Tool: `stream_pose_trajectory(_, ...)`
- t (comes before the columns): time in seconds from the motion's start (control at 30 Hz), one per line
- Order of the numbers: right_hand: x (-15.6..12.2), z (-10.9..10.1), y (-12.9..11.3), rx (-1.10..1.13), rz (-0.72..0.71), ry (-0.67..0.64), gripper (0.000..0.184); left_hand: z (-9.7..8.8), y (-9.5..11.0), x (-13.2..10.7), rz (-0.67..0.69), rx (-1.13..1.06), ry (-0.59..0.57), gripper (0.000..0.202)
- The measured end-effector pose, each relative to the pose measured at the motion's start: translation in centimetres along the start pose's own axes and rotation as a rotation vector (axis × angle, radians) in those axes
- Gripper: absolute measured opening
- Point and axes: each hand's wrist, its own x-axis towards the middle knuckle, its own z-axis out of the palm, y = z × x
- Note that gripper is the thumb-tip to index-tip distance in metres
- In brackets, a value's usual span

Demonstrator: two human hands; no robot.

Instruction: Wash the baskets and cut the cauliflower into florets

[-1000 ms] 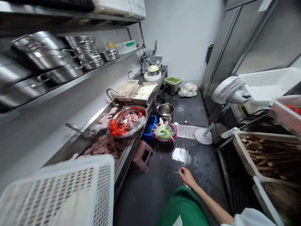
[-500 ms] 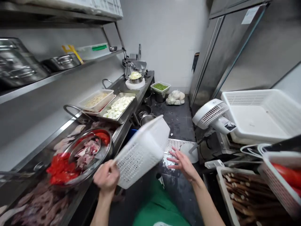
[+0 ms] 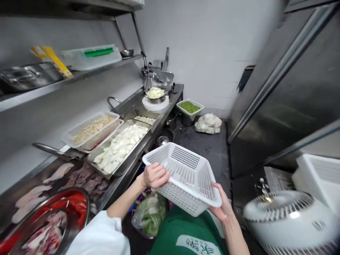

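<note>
I hold an empty white perforated plastic basket (image 3: 186,173) in front of my waist with both hands, its opening facing up. My left hand (image 3: 155,175) is closed over the near left rim. My right hand (image 3: 221,207) grips the near right corner from underneath. Below the basket I see my green apron (image 3: 186,233) and a bowl with a clear bag of green vegetables (image 3: 150,214) on the floor.
A steel counter (image 3: 159,118) runs along the left with a tray of white chopped pieces (image 3: 119,148), a basket of shreds (image 3: 91,129), a steel bowl with red and pink meat (image 3: 50,226) and a slicer (image 3: 156,74). A white fan (image 3: 289,219) stands at right, beside steel fridge doors (image 3: 281,95).
The basket has swung from a tilted, one-handed hold to level, and my right hand has taken its corner. My view has moved forward along the counter.
</note>
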Motion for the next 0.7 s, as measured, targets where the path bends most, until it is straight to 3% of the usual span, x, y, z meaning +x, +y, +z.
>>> stream_pose_trajectory(0.07,3.9,1.0,-4.1,-0.012,-0.031,-0.001,0.055,2.2,-4.6,1.4,-0.095,-0.03,-0.079,0.027)
stream_pose_trajectory(0.17,10.3,1.9,-9.9,0.079,-0.101,0.015,0.052,5.6,-10.3,3.0,-0.304,-0.045,-0.065,0.022)
stream_pose_trajectory(0.33,23.3,-0.1,-20.1,0.009,-0.334,0.187,0.065,13.7,-19.4,4.0,-0.717,-0.166,-0.033,0.023)
stream_pose_trajectory(0.43,31.2,-2.2,-28.1,-0.19,-0.399,0.279,0.061,20.0,-25.8,3.8,-1.258,-0.364,0.083,0.039)
stream_pose_trajectory(0.53,38.7,-2.6,-37.2,-0.366,-0.364,0.162,0.057,25.1,-31.6,4.3,-1.895,-0.845,0.219,0.069)
stream_pose_trajectory(0.6,43.6,-1.2,-42.5,-0.432,-0.267,0.004,0.059,26.6,-34.4,4.9,-2.203,-1.137,0.278,0.079)
stream_pose_trajectory(0.7,50.7,3.4,-47.8,-0.507,-0.113,-0.234,0.064,26.2,-36.2,5.8,-2.479,-1.19,0.386,0.078)
